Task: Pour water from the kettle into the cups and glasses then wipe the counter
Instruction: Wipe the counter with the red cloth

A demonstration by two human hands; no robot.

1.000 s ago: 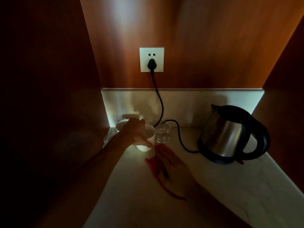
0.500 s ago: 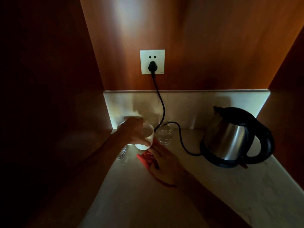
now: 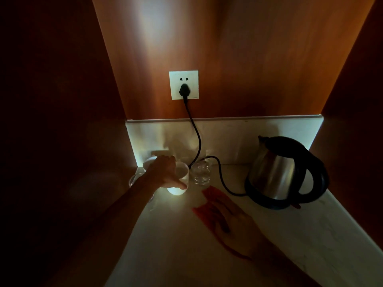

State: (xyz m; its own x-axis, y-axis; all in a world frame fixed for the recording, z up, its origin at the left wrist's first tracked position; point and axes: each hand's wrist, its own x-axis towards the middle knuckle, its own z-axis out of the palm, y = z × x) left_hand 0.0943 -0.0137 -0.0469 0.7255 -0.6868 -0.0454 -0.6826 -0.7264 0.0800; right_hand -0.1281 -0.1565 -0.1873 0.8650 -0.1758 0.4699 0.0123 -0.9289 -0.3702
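The step in hand appears to be the wiping stage: the kettle stands parked and a cloth is under the palm.

Nearest the front edge of the tabletop (image 3: 207,262), the right hand (image 3: 234,222) lies flat, fingers (image 3: 219,212) extended and released, pressing a red cloth (image 3: 209,196) against the surface. The cloth projects beyond the fingertips toward the rear left corner.

Farther back, the left hand (image 3: 165,172) reaches to the rear left corner and grasps a white cup (image 3: 178,183) from above, fingers closed over its rim and side. The base of the cup appears slightly raised off the tabletop, though the dim light leaves this uncertain. Whether the cup holds water cannot be told.

Just behind the left hand, a second white cup (image 3: 148,162) stands against the backsplash. A drinking glass (image 3: 201,171) stands just right of the held cup; another glass (image 3: 132,180) is partly hidden by the left forearm.

At the rear right, the steel kettle (image 3: 284,172) sits upright on its black base, well apart from the cups. Its cord (image 3: 196,141) runs to the wall socket (image 3: 183,84).

Next move, by judgement: keep the cup level, pass the cloth beneath its place, then reseat it. Risk: spilling from the cup, or snagging the cord.
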